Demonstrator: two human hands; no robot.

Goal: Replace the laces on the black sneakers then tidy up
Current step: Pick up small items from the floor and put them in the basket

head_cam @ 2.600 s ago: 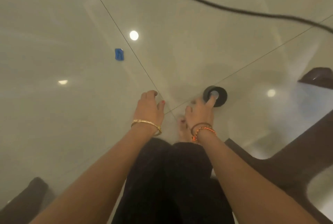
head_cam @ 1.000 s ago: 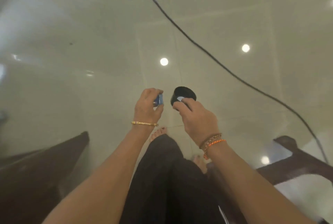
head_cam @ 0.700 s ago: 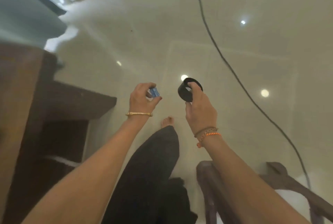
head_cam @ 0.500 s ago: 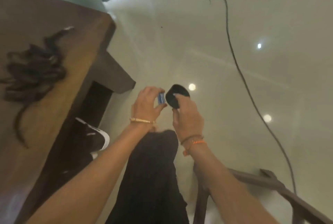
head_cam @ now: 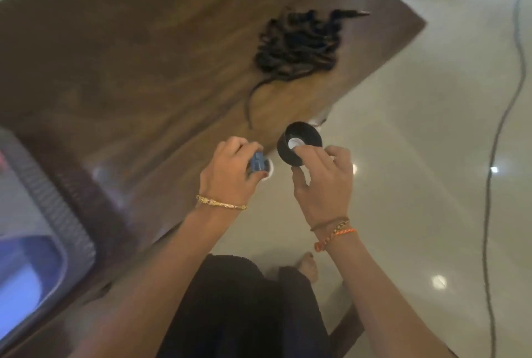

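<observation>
My left hand (head_cam: 230, 176) pinches a small blue piece (head_cam: 257, 162) between thumb and fingers, just above the table's near edge. My right hand (head_cam: 322, 185) grips a round black lid-like object (head_cam: 299, 143) with a white centre, held over the floor beside the table edge. A tangled heap of black laces (head_cam: 296, 43) lies on the brown wooden table (head_cam: 144, 55), further away than both hands. No sneaker shows clearly in this frame.
A grey-and-blue tray or bin (head_cam: 31, 242) sits on the table at the left edge. A black cable (head_cam: 501, 127) runs across the glossy tiled floor on the right. A dark wooden chair part (head_cam: 345, 326) is low in the middle, next to my legs.
The view has swung from the floor up to the table. Both hands picked the blue piece and the black round object off the floor and carried them to the table edge.
</observation>
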